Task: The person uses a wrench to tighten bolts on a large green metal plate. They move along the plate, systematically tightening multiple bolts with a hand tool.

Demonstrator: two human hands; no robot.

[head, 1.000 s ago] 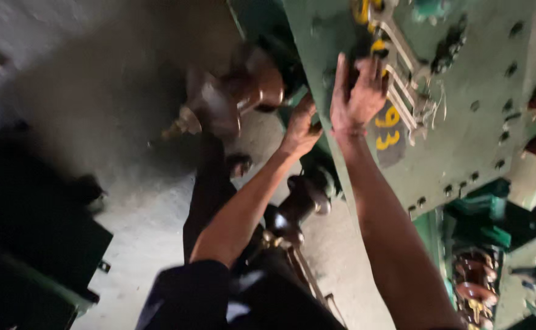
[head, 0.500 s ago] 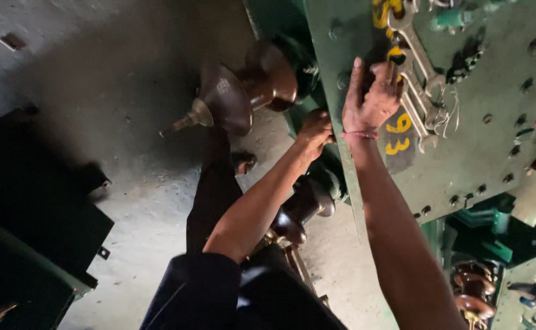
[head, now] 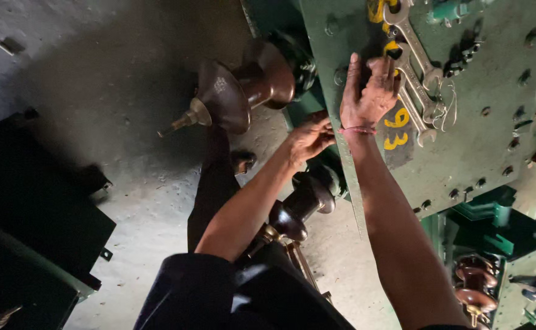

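- On top of the green steel cover plate, far right, the right hand rests flat beside a set of spanners; its fingers are slightly spread, lying on the plate and closed on nothing.
- Left hand reaches under the plate's near edge — fingers curled, but whether they clamp anything cannot be told, as the tips are hidden.
- Spanners lie loose on the plate, just right of the right hand: judged stiff, moderately heavy, likely to slide on painted steel; best taken by the shank.
- Brown ribbed insulators project left from the tank side — judged heavy and brittle, not a handhold.
- Bolt heads line the plate's near edge; grey floor below.
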